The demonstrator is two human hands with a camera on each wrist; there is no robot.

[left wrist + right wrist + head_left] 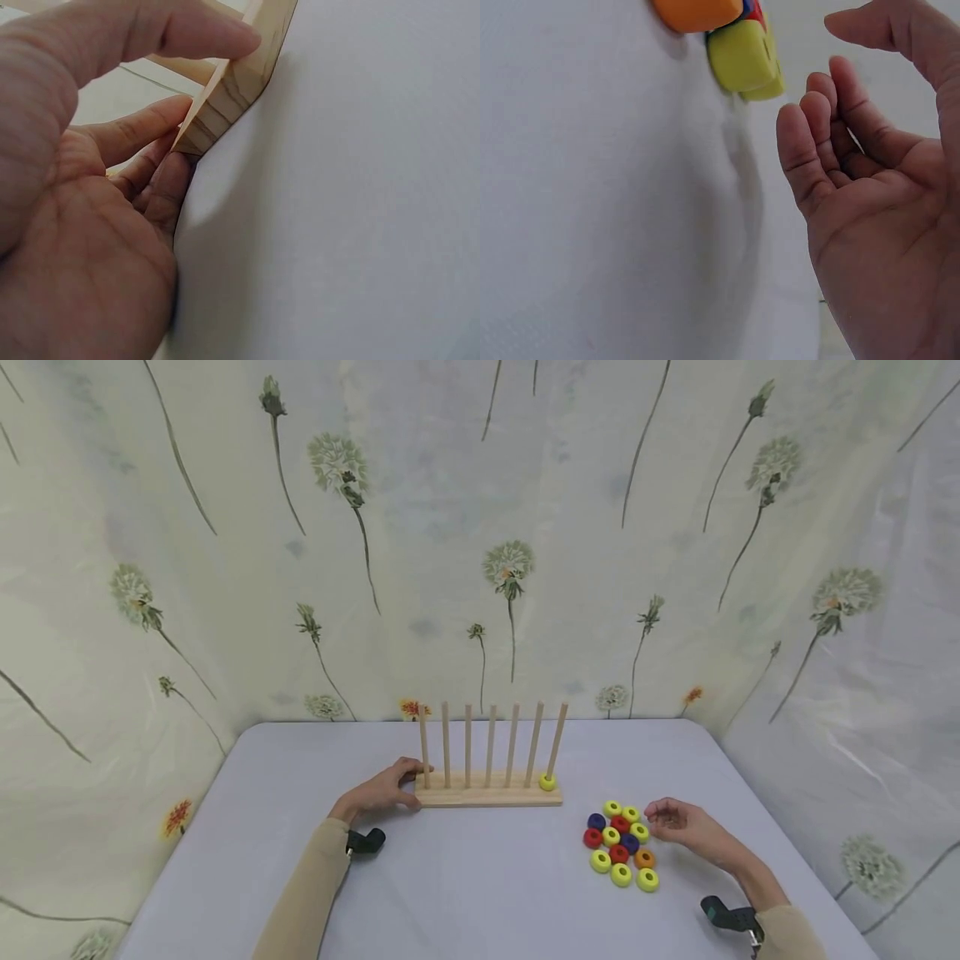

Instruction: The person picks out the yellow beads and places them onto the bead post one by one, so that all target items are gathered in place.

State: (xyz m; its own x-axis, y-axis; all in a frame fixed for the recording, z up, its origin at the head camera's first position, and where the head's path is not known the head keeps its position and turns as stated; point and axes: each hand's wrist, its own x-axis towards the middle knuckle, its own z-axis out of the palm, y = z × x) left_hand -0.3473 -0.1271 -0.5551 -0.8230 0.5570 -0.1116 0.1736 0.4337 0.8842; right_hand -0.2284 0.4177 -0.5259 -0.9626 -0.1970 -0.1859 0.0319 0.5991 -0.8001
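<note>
Wooden rack [483,797], left hand [382,788] gripping it, bears one yellow ring [548,784]; right hand [692,828] loosely curled.

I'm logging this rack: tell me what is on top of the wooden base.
Seven pegs stand on the wooden base, a yellow ring around the foot of the rightmost. What lies beneath the ring, or behind the left hand at the left end, is covered.

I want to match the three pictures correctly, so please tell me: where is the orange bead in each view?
Head: the orange bead is at lower right, with a red bead to its left.
Left wrist: not in this picture.
Right wrist: at the top edge, left of centre, partly cut off.
Shared landmark: the white tabletop shows in all three.
</note>
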